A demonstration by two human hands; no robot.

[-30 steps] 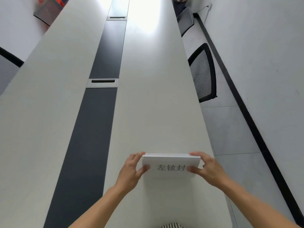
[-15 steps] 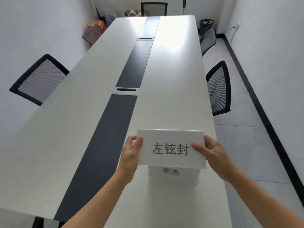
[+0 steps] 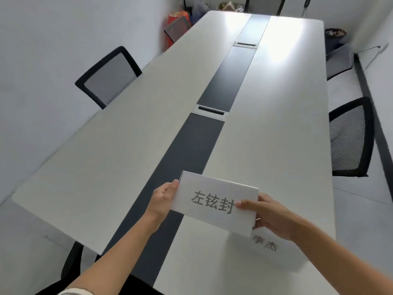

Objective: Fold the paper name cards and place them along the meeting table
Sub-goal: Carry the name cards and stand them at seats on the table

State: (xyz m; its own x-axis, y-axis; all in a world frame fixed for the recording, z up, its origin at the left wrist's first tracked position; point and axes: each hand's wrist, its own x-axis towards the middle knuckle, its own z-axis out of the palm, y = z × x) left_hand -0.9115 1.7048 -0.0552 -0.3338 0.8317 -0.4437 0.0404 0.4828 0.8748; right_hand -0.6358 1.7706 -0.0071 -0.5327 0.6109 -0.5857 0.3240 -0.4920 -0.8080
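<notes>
I hold a white folded name card (image 3: pixel 214 202) with three grey printed characters above the near end of the long white meeting table (image 3: pixel 276 133). My left hand (image 3: pixel 162 199) grips its left edge, and my right hand (image 3: pixel 265 213) grips its right end with the thumb on the front face. The card is tilted, left end higher and farther. Under my right hand another white paper sheet (image 3: pixel 268 250) with two printed characters lies flat on the table, partly hidden by the held card.
A dark grey strip (image 3: pixel 212 116) with two cable slots runs down the table's middle. Black mesh chairs stand at the left (image 3: pixel 108 75), right (image 3: pixel 350 137) and far end (image 3: pixel 263 3). Bags and boxes (image 3: pixel 180 20) sit in the far left corner.
The card has been lifted off the table and carried left, now tilted. The view has swung up and left, showing the whole table and the second sheet lying beneath.
</notes>
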